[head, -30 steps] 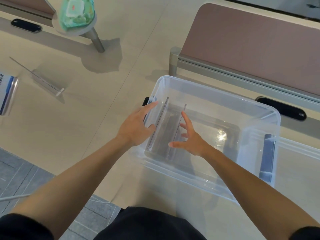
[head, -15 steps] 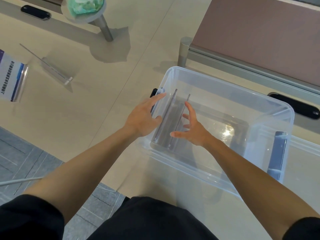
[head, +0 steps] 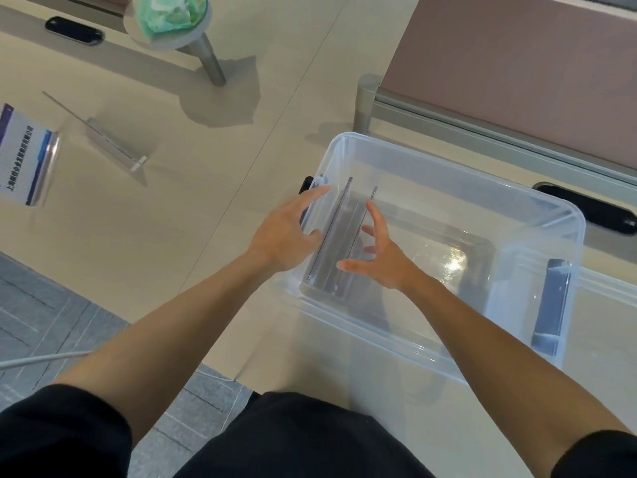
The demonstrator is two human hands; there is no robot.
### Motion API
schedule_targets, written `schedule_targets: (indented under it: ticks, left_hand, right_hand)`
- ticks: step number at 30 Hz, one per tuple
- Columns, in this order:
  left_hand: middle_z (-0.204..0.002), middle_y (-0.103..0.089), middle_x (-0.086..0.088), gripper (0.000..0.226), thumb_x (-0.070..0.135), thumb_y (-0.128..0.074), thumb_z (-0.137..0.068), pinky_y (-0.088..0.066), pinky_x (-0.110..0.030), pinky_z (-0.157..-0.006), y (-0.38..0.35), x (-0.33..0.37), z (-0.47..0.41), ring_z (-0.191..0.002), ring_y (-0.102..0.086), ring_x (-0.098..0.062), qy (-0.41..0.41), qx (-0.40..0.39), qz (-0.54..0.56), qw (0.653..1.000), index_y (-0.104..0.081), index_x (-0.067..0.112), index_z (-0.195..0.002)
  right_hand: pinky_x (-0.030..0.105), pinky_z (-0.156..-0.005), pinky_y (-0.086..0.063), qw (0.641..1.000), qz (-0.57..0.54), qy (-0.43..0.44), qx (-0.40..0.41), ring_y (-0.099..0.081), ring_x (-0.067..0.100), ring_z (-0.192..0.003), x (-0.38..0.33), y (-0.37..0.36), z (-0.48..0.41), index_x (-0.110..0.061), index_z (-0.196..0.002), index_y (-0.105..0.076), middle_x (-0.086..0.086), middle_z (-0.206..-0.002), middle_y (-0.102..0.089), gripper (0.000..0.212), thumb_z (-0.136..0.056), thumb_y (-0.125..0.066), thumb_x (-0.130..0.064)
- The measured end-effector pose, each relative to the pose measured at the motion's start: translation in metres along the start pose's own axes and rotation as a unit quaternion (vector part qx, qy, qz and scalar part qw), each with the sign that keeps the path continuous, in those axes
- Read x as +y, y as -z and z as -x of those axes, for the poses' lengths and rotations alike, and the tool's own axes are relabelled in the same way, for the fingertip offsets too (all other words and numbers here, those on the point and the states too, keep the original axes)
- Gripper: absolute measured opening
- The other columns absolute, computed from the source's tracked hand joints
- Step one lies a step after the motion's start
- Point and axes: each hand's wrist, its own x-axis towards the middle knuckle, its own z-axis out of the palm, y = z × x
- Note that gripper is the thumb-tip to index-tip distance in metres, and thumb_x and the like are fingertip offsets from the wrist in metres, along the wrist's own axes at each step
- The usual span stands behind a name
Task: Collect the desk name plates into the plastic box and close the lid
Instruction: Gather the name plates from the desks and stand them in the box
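Beige bench (head: pixel 206 243) below us. Our left hand (head: pixel 286 236) open at left wall of plastic box (head: pixel 448 160); our right hand (head: pixel 382 260) inside, fingers splayed, holding nothing. Two name plates (head: pixel 331 243) upright between hands. Well left of left hand, on bench: clear plate (head: pixel 103 136), printed plate (head: pixel 24 157).

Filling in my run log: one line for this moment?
left hand: open, at plastic box rim | right hand: open, inside | two name plates upright inside | two on desk

Soft light, glare in plastic box (head: pixel 448 182), edges seemingly warped.
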Motion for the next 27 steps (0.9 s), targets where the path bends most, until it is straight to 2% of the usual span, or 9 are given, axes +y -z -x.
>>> schedule_targets:
  ticks: [3, 5, 7, 9, 12, 14, 18, 21, 27]
  left_hand:
    - [-0.142, -0.044, 0.008, 0.071, 0.025, -0.063, -0.086, -0.043, -0.037, -0.103, 0.001, 0.003, 0.001, -0.122, -0.044, -0.017, 0.004, -0.006, -0.024, 1.0, -0.029, 0.049, -0.144]
    - [-0.144, -0.04, 0.002, 0.068, 0.033, -0.061, -0.086, -0.034, -0.037, -0.107, 0.003, 0.006, 0.002, -0.127, -0.034, -0.025, -0.011, 0.005, -0.097, 0.995, -0.03, 0.042, -0.147]
    - [-0.145, -0.037, -0.002, 0.064, 0.039, -0.061, -0.085, -0.027, -0.038, -0.11, 0.004, 0.009, 0.005, -0.128, -0.027, -0.03, -0.037, 0.032, -0.14, 0.989, -0.037, 0.035, -0.144]
    - [-0.143, -0.037, -0.004, 0.054, 0.04, -0.061, -0.084, -0.025, -0.041, -0.107, 0.005, 0.012, 0.008, -0.127, -0.029, -0.032, -0.071, 0.069, -0.139, 0.985, -0.048, 0.032, -0.135]
    - [-0.135, -0.048, -0.001, 0.034, 0.035, -0.061, -0.084, -0.027, -0.043, -0.102, 0.007, 0.027, 0.006, -0.123, -0.039, -0.032, -0.101, 0.081, -0.105, 0.986, -0.062, 0.03, -0.117]
    - [-0.125, -0.058, 0.003, 0.025, 0.034, -0.059, -0.086, -0.031, -0.042, -0.101, 0.006, 0.045, 0.007, -0.116, -0.049, -0.027, -0.121, 0.038, -0.062, 0.99, -0.067, 0.029, -0.11]
    - [-0.107, -0.066, 0.002, 0.02, 0.024, -0.059, -0.088, -0.049, -0.036, -0.091, -0.008, 0.084, 0.02, -0.099, -0.062, -0.018, -0.206, -0.088, 0.054, 0.973, -0.069, 0.02, -0.105]
    - [-0.104, -0.068, 0.006, 0.019, 0.026, -0.057, -0.089, -0.053, -0.033, -0.084, -0.024, 0.112, 0.035, -0.094, -0.064, -0.017, -0.237, -0.15, 0.042, 0.959, -0.067, 0.02, -0.104]
    - [-0.102, -0.067, 0.008, 0.022, 0.028, -0.056, -0.09, -0.048, -0.027, -0.081, -0.066, 0.181, 0.069, -0.094, -0.061, -0.013, -0.313, -0.224, 0.001, 0.923, -0.066, 0.023, -0.109]
  right_hand:
    - [0.052, -0.114, -0.037, 1.0, 0.016, -0.003, -0.008, -0.027, 0.02, -0.147, -0.009, 0.005, 0.003, -0.045, -0.154, 0.002, -0.009, -0.163, -0.013, 0.124, -0.066, -0.085, -0.051]
    - [0.053, -0.107, -0.045, 0.998, 0.047, -0.032, 0.01, -0.041, 0.026, -0.138, -0.022, 0.015, 0.01, -0.05, -0.151, -0.003, -0.002, -0.161, -0.024, 0.116, -0.066, -0.081, -0.057]
    - [0.043, -0.094, -0.055, 0.993, 0.095, -0.056, 0.05, -0.058, 0.023, -0.117, -0.037, 0.03, 0.024, -0.048, -0.148, -0.022, 0.002, -0.15, -0.043, 0.09, -0.076, -0.075, -0.056]
    - [0.027, -0.08, -0.053, 0.979, 0.166, -0.067, 0.095, -0.062, 0.015, -0.103, -0.052, 0.048, 0.048, -0.037, -0.139, -0.046, 0.0, -0.137, -0.058, 0.058, -0.088, -0.066, -0.052]
    - [0.028, -0.084, -0.048, 0.95, 0.233, -0.109, 0.174, -0.06, 0.013, -0.101, -0.068, 0.063, 0.098, -0.031, -0.128, -0.059, -0.004, -0.124, -0.065, 0.043, -0.092, -0.059, -0.054]
    - [0.031, -0.087, -0.049, 0.934, 0.235, -0.147, 0.227, -0.059, 0.015, -0.101, -0.075, 0.063, 0.135, -0.028, -0.125, -0.062, -0.002, -0.12, -0.067, 0.041, -0.092, -0.06, -0.052]
    - [0.028, -0.081, -0.04, 0.892, 0.269, -0.212, 0.295, -0.058, 0.015, -0.092, -0.088, 0.052, 0.208, -0.023, -0.115, -0.069, -0.003, -0.107, -0.067, 0.035, -0.092, -0.06, -0.048]
    - [0.03, -0.081, -0.044, 0.867, 0.273, -0.241, 0.341, -0.062, 0.018, -0.09, -0.091, 0.049, 0.263, -0.022, -0.104, -0.072, -0.002, -0.103, -0.071, 0.026, -0.091, -0.064, -0.044]
    - [0.032, -0.081, -0.049, 0.821, 0.274, -0.31, 0.394, -0.064, 0.017, -0.093, -0.067, 0.05, 0.374, -0.023, -0.108, -0.07, -0.003, -0.102, -0.072, 0.027, -0.092, -0.063, -0.045]
